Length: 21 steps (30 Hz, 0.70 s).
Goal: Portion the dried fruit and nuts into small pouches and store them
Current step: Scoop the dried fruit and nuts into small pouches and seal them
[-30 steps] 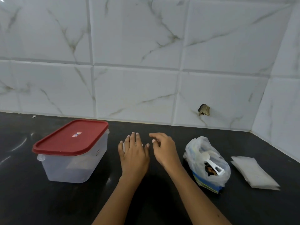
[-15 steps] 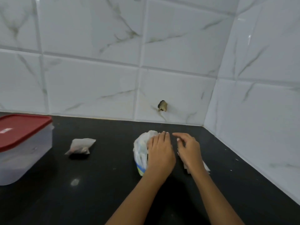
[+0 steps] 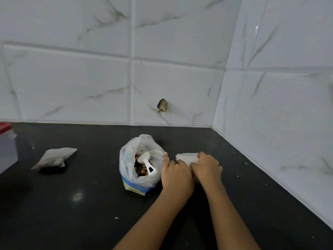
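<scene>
An open plastic bag of dried fruit and nuts (image 3: 128, 159) stands mid-counter with a white scoop (image 3: 146, 162) inside. Just right of it lies a stack of empty white pouches (image 3: 186, 156). My right hand (image 3: 207, 167) lies over the stack, its fingers curled on the far edge. My left hand (image 3: 175, 175) sits between bag and stack, its fingers curled at the stack's left edge and its index finger raised against the bag. A filled pouch (image 3: 54, 157) lies to the left on the counter.
A clear storage container with a red lid (image 3: 7, 147) stands at the far left edge. The black counter (image 3: 90, 204) ends in a tiled corner at the right. A chipped hole (image 3: 162, 105) marks the back wall.
The view has swung right. Both hands left the filled pouch on the counter and moved right past the bag, and they now hold the stack of empty pouches.
</scene>
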Each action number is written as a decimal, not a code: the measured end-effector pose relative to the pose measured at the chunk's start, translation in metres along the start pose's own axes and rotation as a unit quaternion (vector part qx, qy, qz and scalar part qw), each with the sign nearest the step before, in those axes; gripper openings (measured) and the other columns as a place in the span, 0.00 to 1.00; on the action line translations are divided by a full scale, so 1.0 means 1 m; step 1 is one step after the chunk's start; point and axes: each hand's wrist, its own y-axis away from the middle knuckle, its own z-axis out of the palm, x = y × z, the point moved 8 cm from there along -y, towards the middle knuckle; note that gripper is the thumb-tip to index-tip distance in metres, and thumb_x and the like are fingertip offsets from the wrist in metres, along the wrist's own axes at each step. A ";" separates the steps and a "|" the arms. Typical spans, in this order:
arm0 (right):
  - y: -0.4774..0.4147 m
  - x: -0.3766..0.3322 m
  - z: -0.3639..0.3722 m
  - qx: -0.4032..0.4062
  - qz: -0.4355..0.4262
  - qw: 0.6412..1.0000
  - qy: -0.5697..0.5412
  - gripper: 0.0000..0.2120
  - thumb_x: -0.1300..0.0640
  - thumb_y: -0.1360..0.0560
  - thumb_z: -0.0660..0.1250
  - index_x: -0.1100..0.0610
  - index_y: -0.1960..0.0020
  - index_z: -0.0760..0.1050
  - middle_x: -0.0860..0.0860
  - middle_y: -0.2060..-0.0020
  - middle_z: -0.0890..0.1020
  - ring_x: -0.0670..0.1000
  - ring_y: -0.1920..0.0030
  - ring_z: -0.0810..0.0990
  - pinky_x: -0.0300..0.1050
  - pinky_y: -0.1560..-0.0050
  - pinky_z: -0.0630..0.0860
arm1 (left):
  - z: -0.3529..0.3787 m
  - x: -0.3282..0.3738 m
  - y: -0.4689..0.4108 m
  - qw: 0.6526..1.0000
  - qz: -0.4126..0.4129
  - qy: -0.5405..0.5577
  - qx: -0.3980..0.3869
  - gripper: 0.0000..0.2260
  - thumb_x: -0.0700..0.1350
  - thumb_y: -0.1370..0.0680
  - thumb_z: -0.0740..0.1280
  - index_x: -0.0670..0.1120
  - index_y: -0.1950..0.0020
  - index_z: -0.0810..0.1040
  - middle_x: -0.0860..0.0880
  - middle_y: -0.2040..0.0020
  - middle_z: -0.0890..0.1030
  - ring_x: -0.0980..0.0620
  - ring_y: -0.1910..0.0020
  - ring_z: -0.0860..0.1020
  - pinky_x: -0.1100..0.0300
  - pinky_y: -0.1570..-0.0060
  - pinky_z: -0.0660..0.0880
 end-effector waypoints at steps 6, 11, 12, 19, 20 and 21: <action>0.006 -0.001 -0.013 0.057 -0.005 0.998 -0.021 0.17 0.59 0.22 0.57 0.55 0.34 0.68 0.53 0.38 0.74 0.55 0.35 0.69 0.49 0.36 0.63 | -0.001 0.003 0.001 0.999 -0.009 0.047 0.011 0.18 0.48 0.20 0.51 0.39 0.35 0.67 0.43 0.35 0.73 0.46 0.29 0.63 0.50 0.27 0.40; 0.009 -0.001 -0.022 0.073 0.002 0.996 -0.050 0.18 0.60 0.21 0.55 0.56 0.32 0.67 0.55 0.38 0.76 0.55 0.36 0.72 0.48 0.37 0.65 | 0.002 0.002 -0.002 0.997 -0.011 0.072 0.019 0.26 0.53 0.19 0.49 0.37 0.26 0.56 0.41 0.26 0.62 0.48 0.24 0.54 0.50 0.27 0.37; 0.010 -0.001 -0.022 0.075 0.004 0.996 -0.057 0.18 0.60 0.21 0.55 0.57 0.32 0.67 0.56 0.38 0.75 0.56 0.37 0.73 0.48 0.36 0.66 | 0.003 0.002 -0.002 0.997 -0.011 0.074 0.020 0.27 0.53 0.19 0.49 0.37 0.25 0.54 0.41 0.25 0.60 0.48 0.24 0.53 0.50 0.27 0.37; 0.011 0.001 -0.028 0.110 -0.001 0.993 -0.037 0.17 0.60 0.21 0.56 0.54 0.33 0.68 0.54 0.40 0.77 0.55 0.39 0.75 0.47 0.39 0.68 | 0.008 0.003 -0.001 0.996 -0.014 0.083 0.008 0.28 0.53 0.18 0.47 0.37 0.25 0.51 0.41 0.24 0.56 0.48 0.23 0.49 0.50 0.28 0.35; 0.010 0.001 -0.028 0.118 0.002 0.992 -0.038 0.16 0.60 0.21 0.56 0.54 0.33 0.68 0.54 0.41 0.78 0.55 0.40 0.76 0.47 0.39 0.69 | 0.007 0.003 -0.001 0.996 -0.015 0.086 0.014 0.28 0.53 0.18 0.47 0.37 0.24 0.51 0.41 0.24 0.56 0.48 0.23 0.49 0.50 0.28 0.34; 0.011 0.002 -0.030 0.128 0.003 0.990 -0.051 0.16 0.60 0.21 0.56 0.54 0.34 0.69 0.54 0.42 0.78 0.55 0.42 0.77 0.48 0.41 0.71 | 0.005 0.003 -0.001 0.995 -0.014 0.095 0.021 0.28 0.53 0.18 0.47 0.37 0.24 0.51 0.41 0.23 0.55 0.49 0.23 0.48 0.50 0.28 0.34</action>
